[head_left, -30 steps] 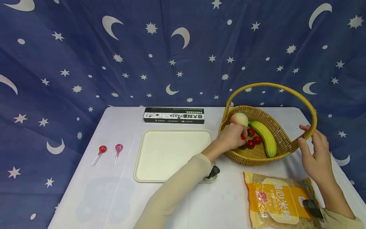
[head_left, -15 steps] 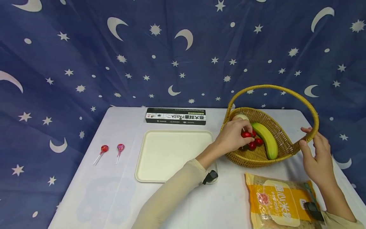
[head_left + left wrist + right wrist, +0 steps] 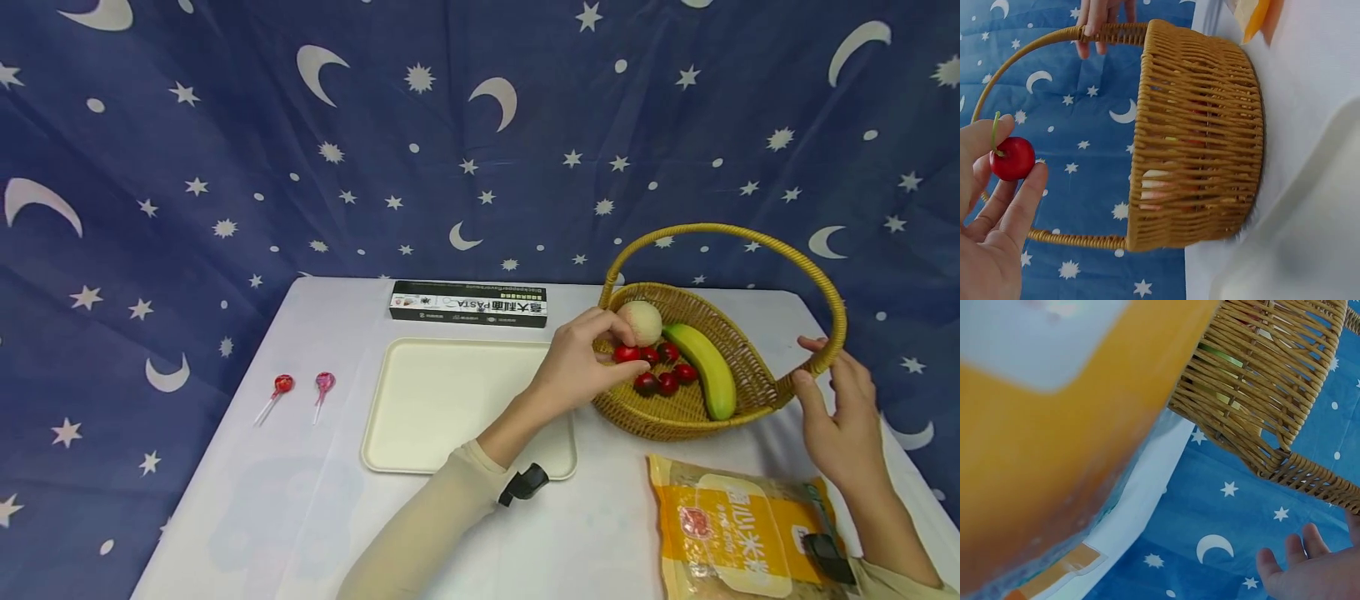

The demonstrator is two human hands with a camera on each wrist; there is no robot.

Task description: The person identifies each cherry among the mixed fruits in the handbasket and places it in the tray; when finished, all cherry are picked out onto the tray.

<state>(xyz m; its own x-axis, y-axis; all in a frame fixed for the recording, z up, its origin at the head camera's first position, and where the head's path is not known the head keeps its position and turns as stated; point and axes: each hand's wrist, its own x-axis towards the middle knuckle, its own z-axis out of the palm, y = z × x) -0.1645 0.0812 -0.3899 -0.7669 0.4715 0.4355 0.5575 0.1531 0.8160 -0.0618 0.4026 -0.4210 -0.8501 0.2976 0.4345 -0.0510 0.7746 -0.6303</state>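
Note:
My left hand pinches a red cherry by thumb and fingers, lifted at the near left rim of the wicker basket. The left wrist view shows the same cherry with its green stem between my fingertips, beside the basket. Inside the basket lie a pale peach, a banana and several more cherries. My right hand is open, fingers touching the basket handle at its right end.
A cream tray sits left of the basket, with a black pasta box behind it. Two lollipops lie at the far left. An orange food packet lies at the front right. A starry blue cloth hangs behind.
My left hand took a cherry from inside the basket and lifted it back toward the left rim, uncovering the peach. My right hand stayed at the handle.

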